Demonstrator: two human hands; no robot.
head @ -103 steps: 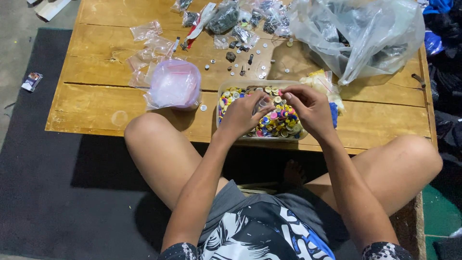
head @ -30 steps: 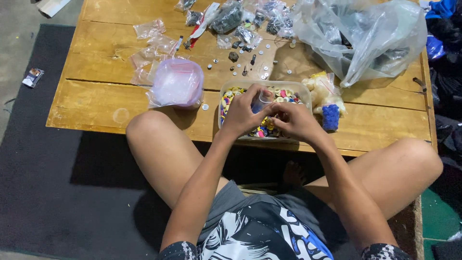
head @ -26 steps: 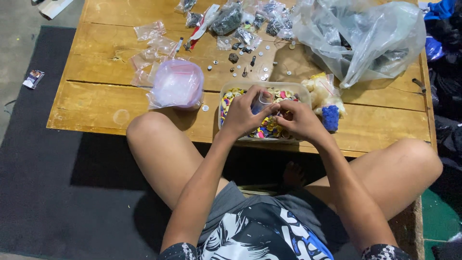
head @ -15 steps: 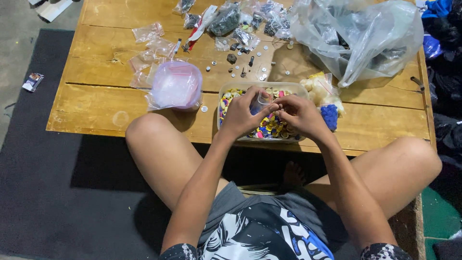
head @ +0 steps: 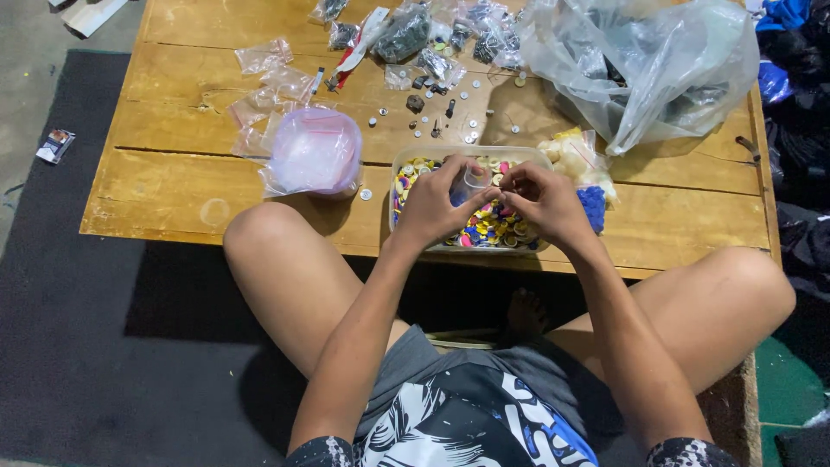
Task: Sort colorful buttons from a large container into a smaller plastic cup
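A clear plastic tub [head: 406,157] full of small colourful round buttons [head: 490,227] sits at the near edge of a low wooden table [head: 181,186]. My left hand [head: 437,203] holds a small clear plastic bag [head: 474,182] above the tub. My right hand [head: 543,201] meets it from the right, fingertips pinched at the bag's opening; I cannot tell whether a button is between them. Both hands hover over the buttons.
A pink-tinted lidded tub in a bag [head: 313,160] stands left of the button tub. Small empty bags [head: 264,82], loose bits [head: 432,104] and a big crumpled clear bag [head: 644,65] cover the far table. Yellow and blue bagged pieces [head: 584,177] lie to the right. My bare knees flank the table edge.
Earlier both hands were down in the buttons; since then the left hand has lifted a small clear bag and the right hand has come to its opening. In the last second, little has moved.
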